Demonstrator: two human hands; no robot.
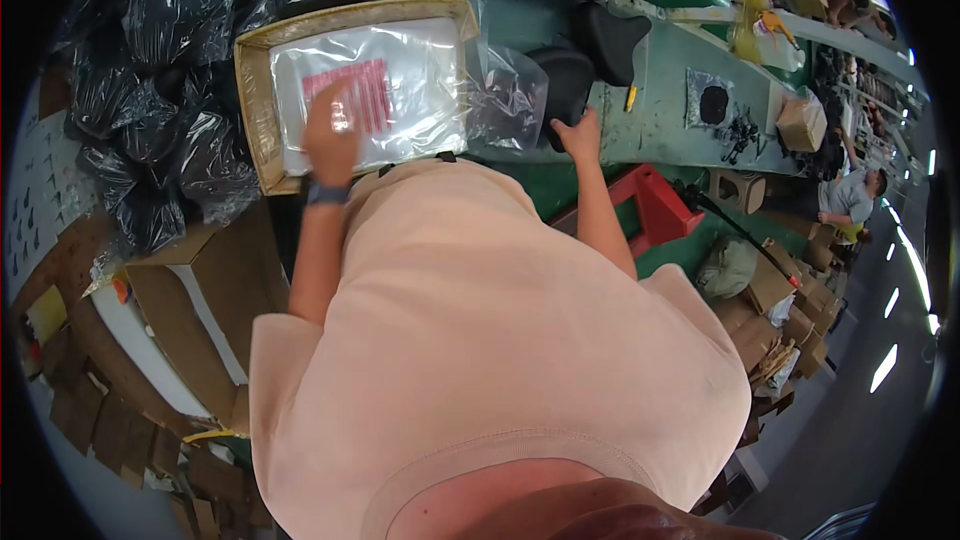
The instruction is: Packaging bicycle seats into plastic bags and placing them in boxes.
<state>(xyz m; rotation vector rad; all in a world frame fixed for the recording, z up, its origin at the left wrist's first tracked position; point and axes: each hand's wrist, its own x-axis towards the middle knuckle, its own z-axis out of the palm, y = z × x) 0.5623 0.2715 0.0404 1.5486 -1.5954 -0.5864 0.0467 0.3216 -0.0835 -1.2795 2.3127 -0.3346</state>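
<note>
a loose peach t-shirt point(480, 340) with short sleeves fills the middle and lower part of the frame, its rounded neckline stitched in a double seam near the bottom edge. both forearms are bare below the sleeves. on the left wrist, in the upper left of the frame, sits a dark grey-blue band point(327, 193) like a watch strap.
</note>
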